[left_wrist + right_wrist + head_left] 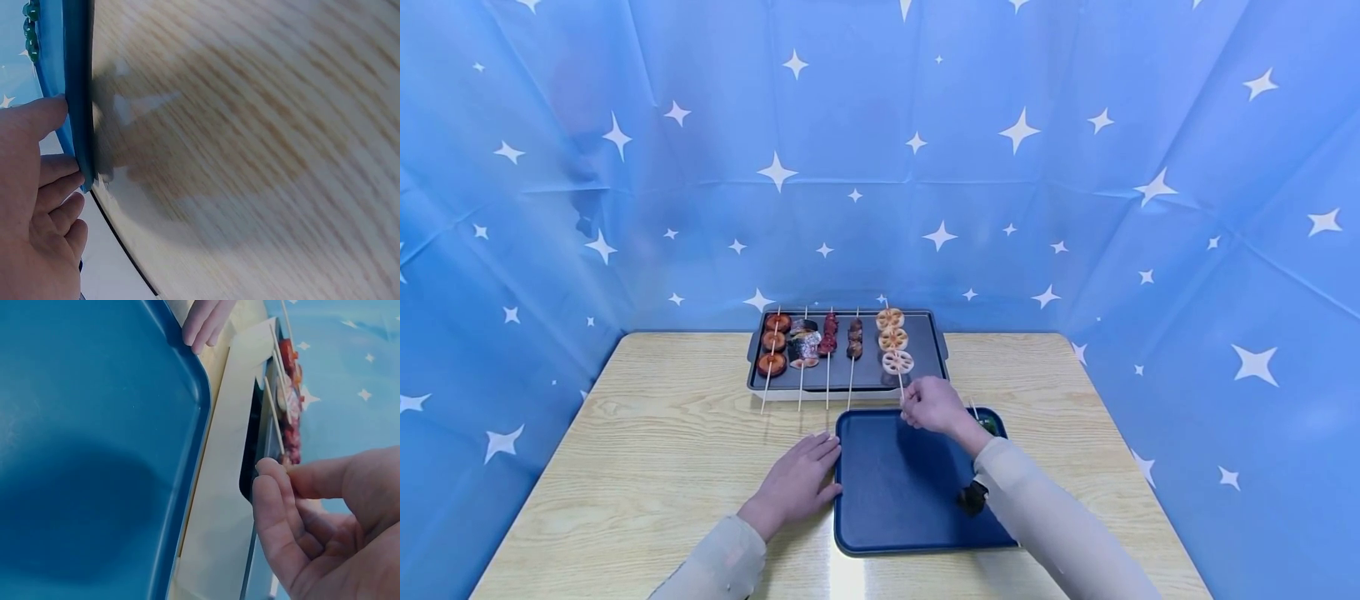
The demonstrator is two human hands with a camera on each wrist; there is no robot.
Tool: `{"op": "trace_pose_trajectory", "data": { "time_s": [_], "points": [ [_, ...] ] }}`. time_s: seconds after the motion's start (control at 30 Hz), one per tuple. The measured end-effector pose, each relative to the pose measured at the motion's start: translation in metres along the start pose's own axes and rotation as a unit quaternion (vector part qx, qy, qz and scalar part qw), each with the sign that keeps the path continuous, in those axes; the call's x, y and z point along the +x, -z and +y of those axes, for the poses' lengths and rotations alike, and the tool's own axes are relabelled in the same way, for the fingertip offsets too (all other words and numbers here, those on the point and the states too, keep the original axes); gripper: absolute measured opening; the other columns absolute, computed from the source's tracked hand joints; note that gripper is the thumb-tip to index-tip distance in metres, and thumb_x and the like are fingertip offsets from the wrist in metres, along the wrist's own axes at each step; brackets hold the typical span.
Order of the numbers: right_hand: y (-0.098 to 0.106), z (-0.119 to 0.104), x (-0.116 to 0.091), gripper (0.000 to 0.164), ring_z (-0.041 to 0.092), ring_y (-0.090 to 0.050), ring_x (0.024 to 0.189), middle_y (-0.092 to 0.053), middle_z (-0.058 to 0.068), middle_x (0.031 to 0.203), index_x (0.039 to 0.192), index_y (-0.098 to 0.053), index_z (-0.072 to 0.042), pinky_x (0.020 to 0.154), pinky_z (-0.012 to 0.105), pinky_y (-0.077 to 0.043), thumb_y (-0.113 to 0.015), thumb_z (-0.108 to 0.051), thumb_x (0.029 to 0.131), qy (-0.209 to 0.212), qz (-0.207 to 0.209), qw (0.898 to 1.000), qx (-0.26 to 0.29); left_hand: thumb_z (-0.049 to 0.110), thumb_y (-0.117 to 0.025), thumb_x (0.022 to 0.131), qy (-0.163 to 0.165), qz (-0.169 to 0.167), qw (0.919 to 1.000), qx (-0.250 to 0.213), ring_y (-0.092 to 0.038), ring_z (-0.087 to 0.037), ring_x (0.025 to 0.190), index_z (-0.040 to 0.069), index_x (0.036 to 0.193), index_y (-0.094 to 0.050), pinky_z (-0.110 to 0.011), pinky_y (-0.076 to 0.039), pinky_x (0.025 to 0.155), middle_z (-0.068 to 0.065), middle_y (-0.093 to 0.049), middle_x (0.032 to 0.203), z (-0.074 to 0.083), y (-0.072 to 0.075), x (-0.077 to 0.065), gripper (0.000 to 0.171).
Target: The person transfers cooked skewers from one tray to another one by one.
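Note:
My right hand (934,406) pinches the stick end of a lotus root skewer (893,340), whose pale, holed slices lie over the right part of a dark grill plate (925,367). In the right wrist view, thumb and fingertips meet and mostly hide the stick. My left hand (801,479) rests at the left edge of a blue tray (902,492). The left wrist view has its thumb and fingertips touching the tray's rim (78,81). A green skewer (987,426) lies at the tray's right side, partly behind the right forearm.
Left of the lotus root, the grill plate carries round brown slices on a skewer (772,342), a fish-like skewer (805,346), a red meat skewer (828,335) and a browned meat skewer (854,340). Their sticks overhang the front. A starry blue curtain (850,125) surrounds the wooden table (647,433).

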State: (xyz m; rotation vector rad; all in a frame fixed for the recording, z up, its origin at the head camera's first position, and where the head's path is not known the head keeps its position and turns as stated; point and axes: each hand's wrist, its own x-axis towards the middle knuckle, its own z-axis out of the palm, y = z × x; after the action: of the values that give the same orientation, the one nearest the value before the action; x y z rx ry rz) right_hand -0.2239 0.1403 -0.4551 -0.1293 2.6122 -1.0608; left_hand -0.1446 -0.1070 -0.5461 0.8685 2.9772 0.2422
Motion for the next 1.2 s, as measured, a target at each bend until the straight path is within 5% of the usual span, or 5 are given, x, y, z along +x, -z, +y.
{"op": "trace_pose_trajectory", "data": {
  "time_s": [0.73, 1.2],
  "points": [
    [0.026, 0.036, -0.022, 0.016, 0.023, -0.069, 0.07, -0.072, 0.016, 0.082, 0.083, -0.062, -0.002, 0.064, 0.033, -0.06, -0.056, -0.007, 0.096, 0.008, 0.025, 0.999, 0.018, 0.045, -0.06, 0.093, -0.005, 0.005, 1.0, -0.005, -0.044, -0.027, 0.14, 0.004, 0.137, -0.055, -0.042, -0.034, 0.119, -0.01, -0.052, 0.146, 0.001, 0.001, -0.001, 0.06],
    [0.045, 0.062, -0.044, 0.016, 0.014, -0.064, 0.064, -0.07, 0.006, 0.073, 0.084, -0.06, 0.0, 0.066, 0.037, -0.06, -0.053, -0.006, 0.097, -0.02, 0.035, 0.999, 0.024, 0.048, -0.057, 0.094, 0.0, -0.004, 1.0, 0.0, -0.042, -0.026, 0.141, 0.006, 0.139, -0.053, -0.041, -0.032, 0.121, -0.008, -0.05, 0.148, 0.0, 0.0, 0.0, 0.061]
  ]
}}
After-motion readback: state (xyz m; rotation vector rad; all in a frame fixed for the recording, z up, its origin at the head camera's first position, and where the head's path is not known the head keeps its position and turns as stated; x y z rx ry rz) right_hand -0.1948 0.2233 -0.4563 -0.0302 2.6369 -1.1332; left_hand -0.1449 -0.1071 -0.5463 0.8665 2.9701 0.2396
